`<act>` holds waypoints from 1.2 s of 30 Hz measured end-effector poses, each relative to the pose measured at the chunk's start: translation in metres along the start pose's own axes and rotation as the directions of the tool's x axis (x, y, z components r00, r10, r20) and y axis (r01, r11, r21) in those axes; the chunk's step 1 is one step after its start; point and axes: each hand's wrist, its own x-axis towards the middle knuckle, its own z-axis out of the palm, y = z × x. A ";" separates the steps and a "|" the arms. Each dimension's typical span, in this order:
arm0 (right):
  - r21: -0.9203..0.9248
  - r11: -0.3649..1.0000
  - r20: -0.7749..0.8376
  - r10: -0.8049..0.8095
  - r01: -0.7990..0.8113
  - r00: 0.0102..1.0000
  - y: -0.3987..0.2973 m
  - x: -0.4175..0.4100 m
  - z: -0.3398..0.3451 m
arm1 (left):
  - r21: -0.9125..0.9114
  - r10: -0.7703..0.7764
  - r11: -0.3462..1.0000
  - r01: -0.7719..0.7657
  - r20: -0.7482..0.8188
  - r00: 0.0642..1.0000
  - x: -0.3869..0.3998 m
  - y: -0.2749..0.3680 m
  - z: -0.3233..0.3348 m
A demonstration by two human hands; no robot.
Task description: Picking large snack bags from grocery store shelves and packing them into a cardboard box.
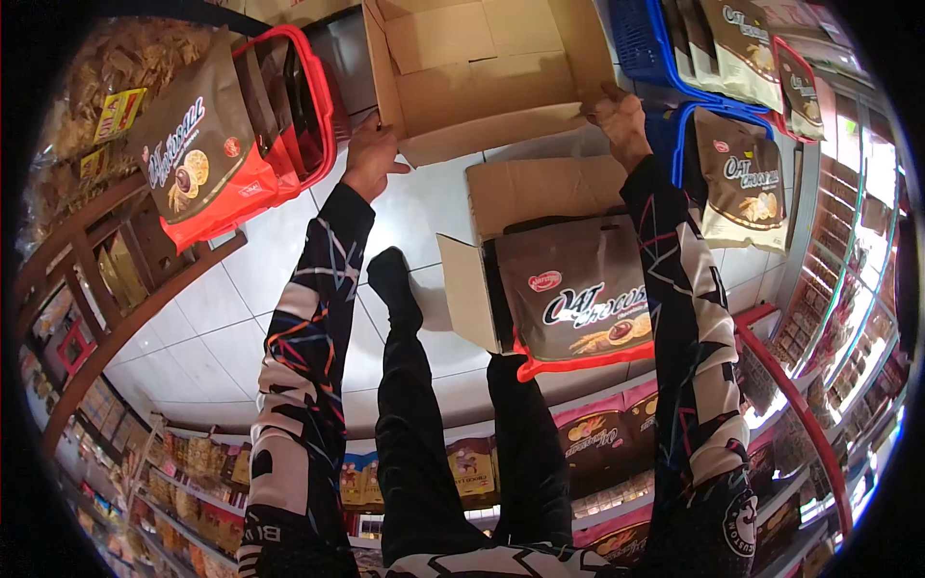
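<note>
An open cardboard box with a bare inside lies before me at the top of the view. My left hand grips its near left corner, thumb apart from the fingers. At its near right corner my right hand holds the cardboard edge. Below, a second open carton holds a brown and red Oat Choco Ball bag, partly hidden by my right forearm.
A red basket of brown and red bags stands left. Blue baskets with brown and cream bags stand right. Stocked shelves lie behind my legs. A red rail curves at the right.
</note>
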 end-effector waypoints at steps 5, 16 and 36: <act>0.075 0.990 -0.330 -0.089 0.121 0.940 -0.017 -0.009 -0.024 | -0.364 0.136 0.919 -0.152 -0.069 0.988 -0.031 0.008 0.023; 0.138 0.907 -0.320 -0.339 0.398 0.885 -0.027 -0.195 -0.069 | -0.375 0.220 0.869 -0.322 -0.289 0.931 -0.218 -0.015 0.046; 0.021 0.620 0.177 -0.774 0.784 0.607 -0.322 -0.332 0.024 | -0.099 0.347 0.803 -0.588 -0.725 0.595 -0.435 0.030 -0.206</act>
